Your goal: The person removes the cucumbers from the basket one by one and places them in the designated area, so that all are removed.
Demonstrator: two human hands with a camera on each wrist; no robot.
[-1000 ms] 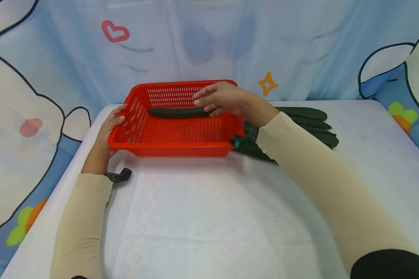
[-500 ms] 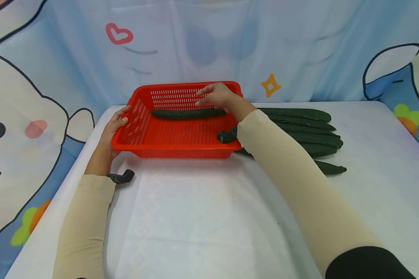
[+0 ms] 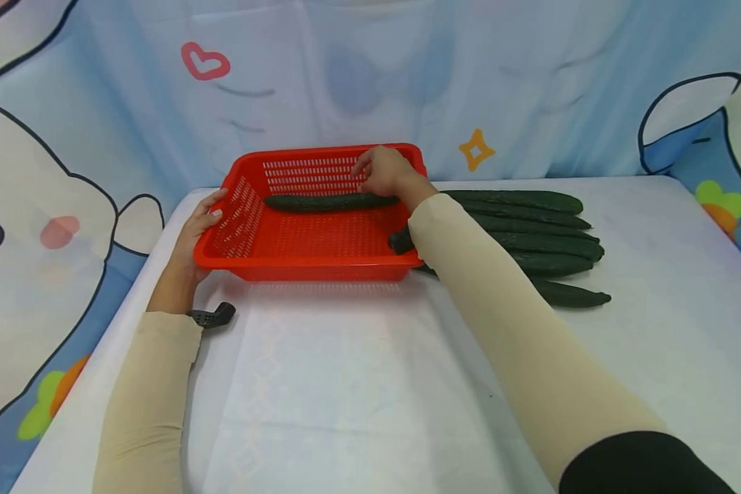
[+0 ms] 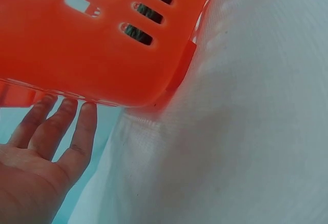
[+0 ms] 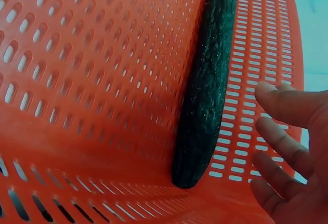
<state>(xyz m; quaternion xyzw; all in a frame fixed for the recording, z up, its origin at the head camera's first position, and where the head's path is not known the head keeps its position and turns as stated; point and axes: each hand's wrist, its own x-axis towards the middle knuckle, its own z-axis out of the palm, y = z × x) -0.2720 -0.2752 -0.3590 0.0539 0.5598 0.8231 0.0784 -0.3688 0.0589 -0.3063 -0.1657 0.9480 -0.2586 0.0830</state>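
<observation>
A red plastic basket (image 3: 321, 269) with slotted walls is on the white-covered table, and one long dark green cucumber (image 3: 330, 202) lies in it along the back wall. My left hand (image 3: 191, 240) holds the basket's left end at the rim; in the left wrist view its fingers (image 4: 84, 131) touch the red wall from outside. Over the basket's right back part is my right hand (image 3: 385, 175), fingers loosely bent and holding nothing. In the right wrist view, the right hand (image 5: 292, 147) is beside the cucumber (image 5: 205, 90), with a gap between them.
Several more cucumbers (image 3: 556, 243) lie side by side to the right of the basket, partly hidden by my right sleeve (image 3: 506, 329). A printed blue curtain (image 3: 370, 82) hangs behind the table (image 3: 346, 384).
My right hand has drawn back slightly to the right, and its fingers have bent more. The right forearm has swung left, uncovering more cucumbers on the table. The left hand still holds the basket.
</observation>
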